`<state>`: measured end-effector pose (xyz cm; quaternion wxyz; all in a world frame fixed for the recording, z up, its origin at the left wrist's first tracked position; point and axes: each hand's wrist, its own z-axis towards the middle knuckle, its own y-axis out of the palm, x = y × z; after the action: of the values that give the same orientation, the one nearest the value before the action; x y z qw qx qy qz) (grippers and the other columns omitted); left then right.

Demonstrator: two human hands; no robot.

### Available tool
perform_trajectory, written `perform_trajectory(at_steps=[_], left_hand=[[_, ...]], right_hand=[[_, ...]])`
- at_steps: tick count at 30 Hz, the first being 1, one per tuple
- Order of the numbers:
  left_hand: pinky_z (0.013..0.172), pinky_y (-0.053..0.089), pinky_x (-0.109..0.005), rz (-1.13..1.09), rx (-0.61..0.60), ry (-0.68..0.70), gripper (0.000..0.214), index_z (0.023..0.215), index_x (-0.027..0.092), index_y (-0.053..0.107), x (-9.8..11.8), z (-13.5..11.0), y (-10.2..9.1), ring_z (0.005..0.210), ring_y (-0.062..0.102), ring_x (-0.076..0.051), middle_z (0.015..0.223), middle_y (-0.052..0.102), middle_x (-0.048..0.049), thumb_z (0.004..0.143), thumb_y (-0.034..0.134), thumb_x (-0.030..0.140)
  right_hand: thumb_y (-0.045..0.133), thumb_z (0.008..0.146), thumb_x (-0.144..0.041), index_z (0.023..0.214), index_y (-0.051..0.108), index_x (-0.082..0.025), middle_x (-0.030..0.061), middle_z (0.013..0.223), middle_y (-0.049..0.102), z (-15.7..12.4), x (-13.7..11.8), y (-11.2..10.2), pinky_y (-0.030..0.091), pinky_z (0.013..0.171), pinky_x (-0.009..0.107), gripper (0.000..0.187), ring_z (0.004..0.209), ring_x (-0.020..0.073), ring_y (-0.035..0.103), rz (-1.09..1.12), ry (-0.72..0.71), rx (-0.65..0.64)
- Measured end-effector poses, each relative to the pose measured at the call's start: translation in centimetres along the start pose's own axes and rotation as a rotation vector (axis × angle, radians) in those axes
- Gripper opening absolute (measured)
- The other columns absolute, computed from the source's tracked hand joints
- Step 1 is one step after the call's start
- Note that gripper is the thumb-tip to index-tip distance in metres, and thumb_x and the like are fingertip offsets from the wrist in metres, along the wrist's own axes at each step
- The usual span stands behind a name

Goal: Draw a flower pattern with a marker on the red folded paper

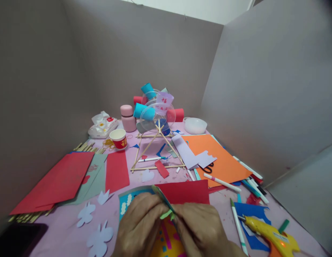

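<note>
Both my hands are at the bottom middle of the view, close together and closed. My left hand (140, 223) and my right hand (202, 228) pinch a small green paper piece (166, 214) between their fingertips. A folded green-and-blue paper strip (163, 198) rises from the same pinch. Under my hands lies a decorated card (166, 241) with a blue border, yellow middle and pink marks. A red paper sheet (186, 192) lies just behind my fingers.
A stick-frame wheel with paper cups (155, 110) stands in the middle. An orange sheet (219, 157), scissors (208, 167), marker pens (222, 182), a yellow glue gun (273, 240), red sheets (61, 180), a paper cup (119, 138), a pink bottle (127, 117), a white bowl (195, 125) and grey partition walls surround it.
</note>
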<state>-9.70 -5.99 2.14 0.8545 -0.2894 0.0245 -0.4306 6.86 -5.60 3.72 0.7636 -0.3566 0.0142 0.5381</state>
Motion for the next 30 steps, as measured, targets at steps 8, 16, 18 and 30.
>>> perform_trajectory(at_steps=[8,16,18,30], left_hand=[[0.097,0.04,-0.032,0.106,-0.002,0.122,0.018,0.101,0.01,0.059,-1.3,-2.5,0.3,0.106,0.051,-0.019,0.101,0.058,-0.0101,0.09,0.046,0.006],[0.084,0.048,-0.025,0.093,0.068,0.067,0.019,0.101,0.016,0.058,-1.3,-2.1,0.4,0.091,0.059,-0.015,0.091,0.064,-0.0045,0.086,0.05,0.006],[0.08,0.049,-0.024,0.058,0.081,-0.079,0.016,0.099,0.018,0.057,-0.6,-1.5,0.5,0.086,0.06,-0.014,0.088,0.064,-0.0032,0.087,0.051,0.01],[0.065,0.048,-0.023,-0.482,-0.193,-0.786,0.014,0.078,0.024,0.062,0.7,0.2,0.4,0.072,0.061,-0.015,0.076,0.064,0.0018,0.085,0.054,0.033]], right_hand=[[0.049,0.083,-0.011,0.076,0.067,-0.01,0.0065,0.059,0.067,0.4,-0.5,-0.4,0.044,0.05,0.019,0.019,0.05,0.013,0.062,0.207,0.182,-0.051],[0.05,0.08,-0.008,0.079,0.067,-0.01,0.0068,0.063,0.069,0.2,-0.4,-0.5,0.046,0.052,0.019,0.018,0.052,0.0138,0.064,0.159,0.146,-0.009],[0.05,0.08,-0.007,0.08,0.066,-0.011,0.006,0.063,0.069,0.1,-0.3,-0.4,0.045,0.052,0.02,0.017,0.053,0.0141,0.064,0.133,0.125,0.017],[0.044,0.086,-0.019,0.079,0.064,-0.015,0.0044,0.064,0.065,0.0,-0.1,-0.1,0.046,0.053,0.021,0.021,0.058,0.0157,0.062,0.229,0.415,-0.127]])
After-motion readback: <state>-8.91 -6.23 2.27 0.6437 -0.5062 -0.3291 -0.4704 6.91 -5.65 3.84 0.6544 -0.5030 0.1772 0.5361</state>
